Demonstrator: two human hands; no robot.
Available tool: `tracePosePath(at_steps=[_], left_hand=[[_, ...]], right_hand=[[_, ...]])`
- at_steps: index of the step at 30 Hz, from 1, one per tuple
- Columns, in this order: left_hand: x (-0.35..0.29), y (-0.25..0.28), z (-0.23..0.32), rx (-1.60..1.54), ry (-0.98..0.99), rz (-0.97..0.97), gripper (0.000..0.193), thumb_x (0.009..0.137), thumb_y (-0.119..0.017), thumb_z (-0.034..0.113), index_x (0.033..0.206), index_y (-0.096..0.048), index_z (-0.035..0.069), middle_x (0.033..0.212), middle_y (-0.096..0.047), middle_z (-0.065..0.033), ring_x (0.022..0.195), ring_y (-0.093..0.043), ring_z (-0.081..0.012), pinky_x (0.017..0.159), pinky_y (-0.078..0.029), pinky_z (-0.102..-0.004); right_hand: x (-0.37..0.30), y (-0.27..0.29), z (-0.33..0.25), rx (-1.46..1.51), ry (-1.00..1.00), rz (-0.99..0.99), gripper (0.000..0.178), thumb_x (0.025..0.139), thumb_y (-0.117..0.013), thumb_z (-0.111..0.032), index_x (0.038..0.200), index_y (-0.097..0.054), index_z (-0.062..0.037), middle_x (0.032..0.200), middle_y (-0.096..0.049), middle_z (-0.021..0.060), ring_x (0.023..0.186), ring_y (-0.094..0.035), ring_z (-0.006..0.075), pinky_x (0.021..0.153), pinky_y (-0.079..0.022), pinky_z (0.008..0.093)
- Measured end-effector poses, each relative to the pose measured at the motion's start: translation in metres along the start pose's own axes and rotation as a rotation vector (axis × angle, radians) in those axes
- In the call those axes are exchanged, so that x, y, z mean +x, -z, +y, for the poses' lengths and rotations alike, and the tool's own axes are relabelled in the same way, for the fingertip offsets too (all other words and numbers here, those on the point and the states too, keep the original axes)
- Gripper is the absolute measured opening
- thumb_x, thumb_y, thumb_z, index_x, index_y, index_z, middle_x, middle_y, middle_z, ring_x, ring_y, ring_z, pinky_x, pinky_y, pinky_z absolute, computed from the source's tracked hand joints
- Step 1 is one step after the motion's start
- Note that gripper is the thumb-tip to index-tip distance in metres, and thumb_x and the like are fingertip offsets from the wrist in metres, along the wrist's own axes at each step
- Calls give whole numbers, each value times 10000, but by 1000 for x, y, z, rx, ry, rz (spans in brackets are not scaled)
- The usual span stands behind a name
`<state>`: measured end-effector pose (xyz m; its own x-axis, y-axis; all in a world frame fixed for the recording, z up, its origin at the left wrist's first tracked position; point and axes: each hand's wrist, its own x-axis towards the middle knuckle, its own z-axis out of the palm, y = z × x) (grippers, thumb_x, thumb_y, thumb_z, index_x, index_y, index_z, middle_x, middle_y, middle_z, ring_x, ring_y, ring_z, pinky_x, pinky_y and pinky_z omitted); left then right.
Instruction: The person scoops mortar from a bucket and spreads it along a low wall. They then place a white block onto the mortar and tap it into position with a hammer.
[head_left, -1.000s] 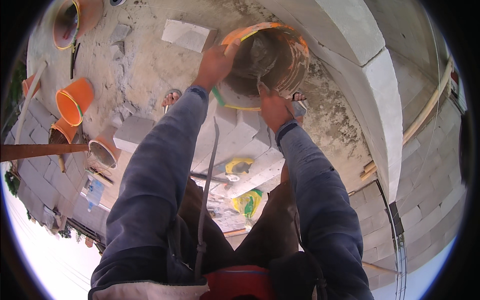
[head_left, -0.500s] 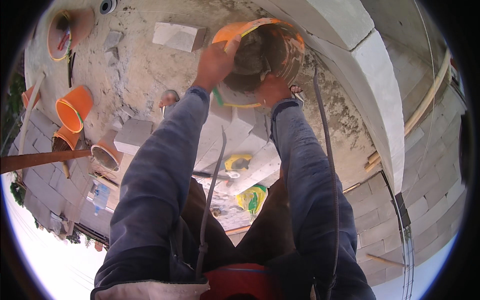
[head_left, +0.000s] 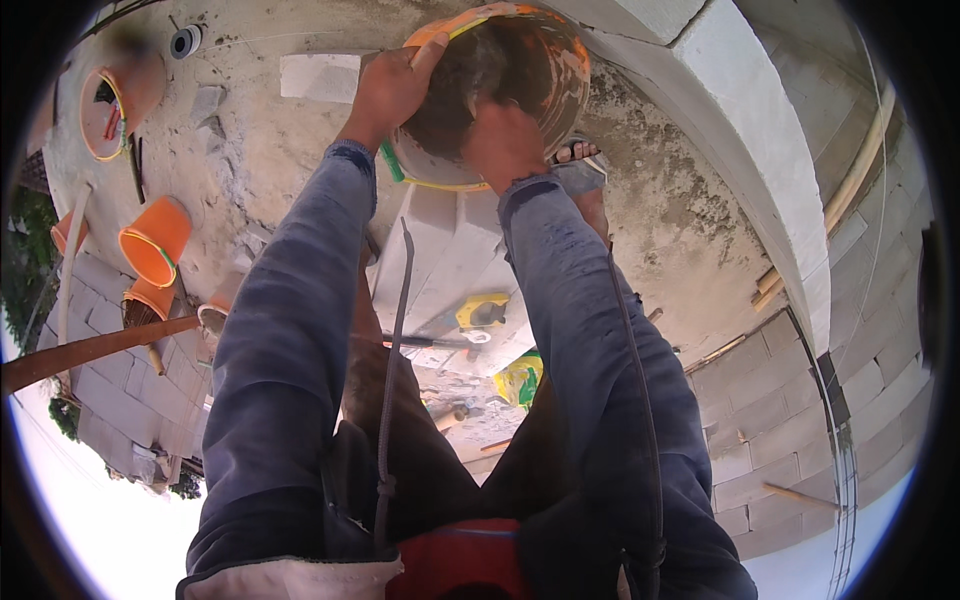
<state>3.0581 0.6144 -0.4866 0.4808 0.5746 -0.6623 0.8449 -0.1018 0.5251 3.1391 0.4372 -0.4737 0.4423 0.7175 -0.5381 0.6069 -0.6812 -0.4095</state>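
A large orange bucket (head_left: 568,72), smeared with grey mortar inside, is tilted with its mouth toward me at the top of the view. My left hand (head_left: 388,95) is closed around the left side of its rim, the thumb lying along the edge. Inside the mouth is my right hand (head_left: 505,140), a closed fist. A thin pale edge shows by its fingers, but the hand hides what it grips. Wet grey mortar (head_left: 485,65) lies deep in the bucket, partly in shadow.
Pale blocks (head_left: 435,235) lie below the bucket, with a yellow-handled saw (head_left: 483,311) on them. A curved block wall (head_left: 760,150) rises close on the right. Several orange buckets, including one lying over (head_left: 157,240), are at left. A white block (head_left: 318,76) sits beside my left hand.
The bucket and both hands now sit higher and further left in view. My right hand has moved deeper into the bucket's mouth, while my left keeps its hold on the rim.
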Motion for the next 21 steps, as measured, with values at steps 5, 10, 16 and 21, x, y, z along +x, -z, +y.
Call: tracePosePath(at_steps=[5,10,16,21], left_hand=[[18,14,-5,-64,52,-28,771,1022,-540,718,1071,-797,-7,879,-750,-233,888,-733,-366,886,-550,-438],[17,10,-14,-50,25,-17,784,1021,-526,730,1088,-796,-3,890,-750,-232,931,-738,-355,900,-545,-431],[21,2,6,-30,-8,-58,800,1011,-518,748,1075,-802,4,883,-749,-221,901,-734,-357,876,-549,-440],[18,2,4,-30,68,-110,801,1007,-512,752,1147,-798,18,913,-758,-225,939,-745,-371,904,-555,-448]], right_hand=[[-35,-14,16,-180,195,-119,385,992,-578,-124,1357,-691,-80,1110,-710,191,962,-766,355,814,-624,460],[-20,39,18,-193,167,-74,406,973,-601,-140,1367,-693,-108,1115,-713,173,961,-769,335,795,-626,449],[-12,-10,3,-267,281,68,414,956,-628,-140,1365,-686,-122,1136,-717,137,925,-778,299,733,-631,405],[-41,-14,51,-492,449,-72,437,949,-643,-134,1385,-671,-132,1185,-719,122,946,-785,260,712,-633,389]])
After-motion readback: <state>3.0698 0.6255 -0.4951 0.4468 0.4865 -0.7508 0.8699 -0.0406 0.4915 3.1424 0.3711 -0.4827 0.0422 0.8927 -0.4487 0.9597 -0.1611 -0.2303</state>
